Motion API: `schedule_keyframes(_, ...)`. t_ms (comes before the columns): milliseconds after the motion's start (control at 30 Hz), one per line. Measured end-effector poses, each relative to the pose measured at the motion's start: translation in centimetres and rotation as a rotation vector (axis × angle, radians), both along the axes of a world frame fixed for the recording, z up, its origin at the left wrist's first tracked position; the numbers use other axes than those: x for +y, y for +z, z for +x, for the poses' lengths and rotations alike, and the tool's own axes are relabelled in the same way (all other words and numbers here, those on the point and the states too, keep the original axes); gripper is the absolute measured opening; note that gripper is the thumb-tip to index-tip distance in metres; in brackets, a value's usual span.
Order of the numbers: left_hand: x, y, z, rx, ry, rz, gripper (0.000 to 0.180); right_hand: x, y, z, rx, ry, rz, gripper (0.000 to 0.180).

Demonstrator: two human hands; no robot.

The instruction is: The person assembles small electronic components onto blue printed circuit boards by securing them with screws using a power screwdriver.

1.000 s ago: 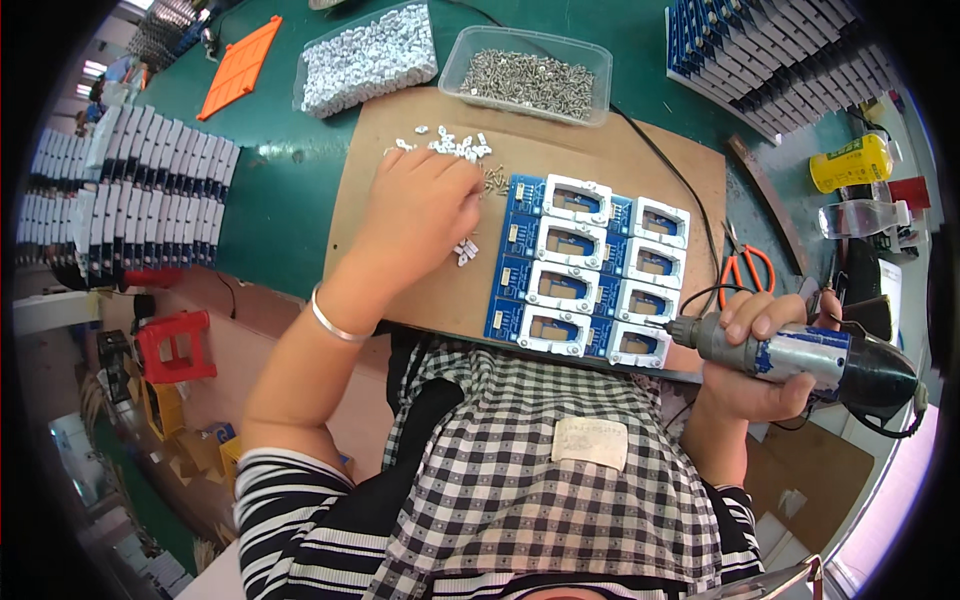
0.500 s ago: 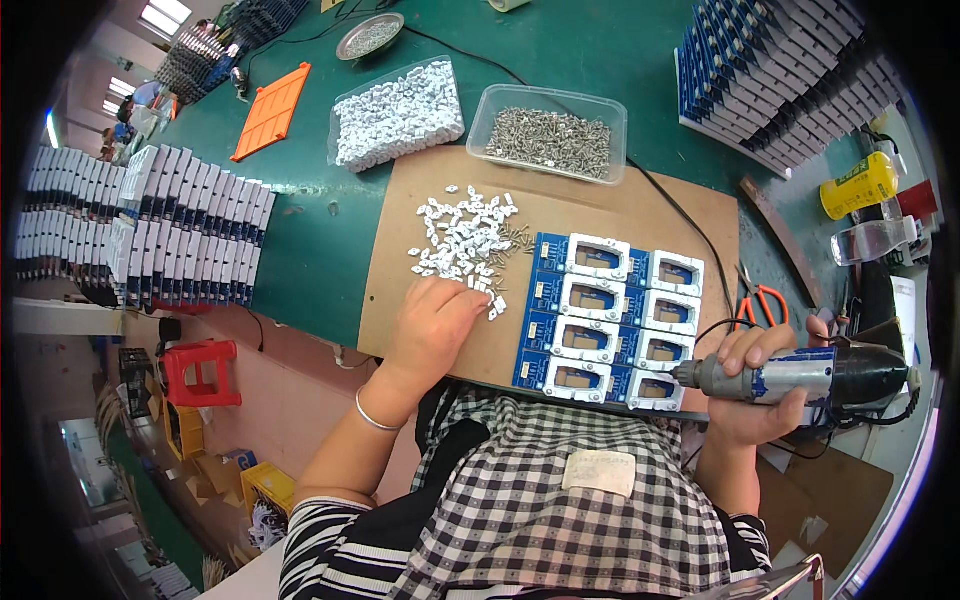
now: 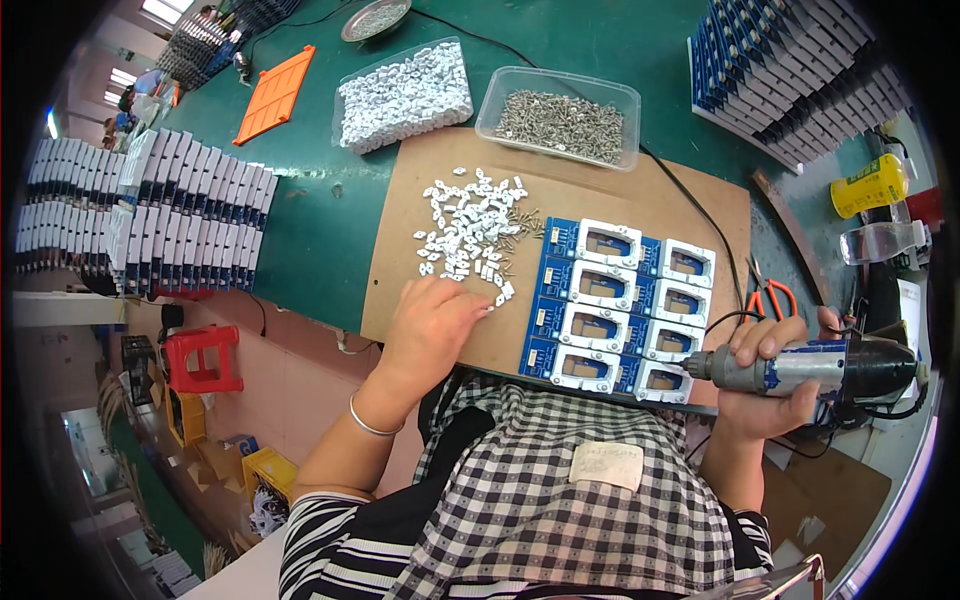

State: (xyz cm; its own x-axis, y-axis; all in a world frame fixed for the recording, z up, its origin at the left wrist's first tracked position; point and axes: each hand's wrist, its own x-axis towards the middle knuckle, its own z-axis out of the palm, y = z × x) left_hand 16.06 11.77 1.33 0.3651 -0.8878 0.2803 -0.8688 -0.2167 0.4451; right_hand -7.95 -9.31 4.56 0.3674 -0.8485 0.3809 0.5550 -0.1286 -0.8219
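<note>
My left hand (image 3: 437,325) rests at the near edge of a loose pile of small white plastic pieces (image 3: 465,225), its fingers drawn together in a pinch. A white piece lies by the fingertips; what is between them is too small to make out. In my right hand (image 3: 765,380) is an electric screwdriver (image 3: 810,369), held level with its tip pointing left, next to the nearest right-hand frame. Two columns of blue circuit boards (image 3: 542,325) with white plastic frames (image 3: 584,370) lie between my hands. Loose screws (image 3: 520,228) are scattered beside the white pieces.
Beyond the brown board (image 3: 400,200) are a clear tub of screws (image 3: 560,120), a bag of white pieces (image 3: 405,95) and an orange panel (image 3: 275,93). Red-handled pliers (image 3: 770,297) lie at right near a cable. Stacked boards (image 3: 190,215) flank both sides.
The view has shifted slightly, so the table's things sit higher and farther right. My left fingertips have drawn slightly toward me from the pile. My right hand still holds the electric screwdriver.
</note>
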Motion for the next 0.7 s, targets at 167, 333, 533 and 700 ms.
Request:
schedule_keyframes(167, 0.5, -0.6, 0.2, 0.086, 0.040, -0.085, 0.015, 0.2, 0.1, -0.2, -0.003, -0.018, 0.005, 0.070)
schedule_keyframes(333, -0.2, -0.5, -0.5, -0.040, 0.009, -0.089, 0.016, 0.1, 0.0, -0.1, 0.008, -0.026, 0.006, 0.070)
schedule_keyframes(533, 0.6, -0.3, -1.0, -0.075, 0.002, 0.003, 0.012, 0.2, -0.1, -0.2, 0.027, -0.049, 0.006, 0.071)
schedule_keyframes(700, 1.8, -0.5, -1.7, 0.055, 0.019, -0.050, 0.015, 0.3, 0.0, -0.2, 0.038, -0.072, -0.001, 0.071)
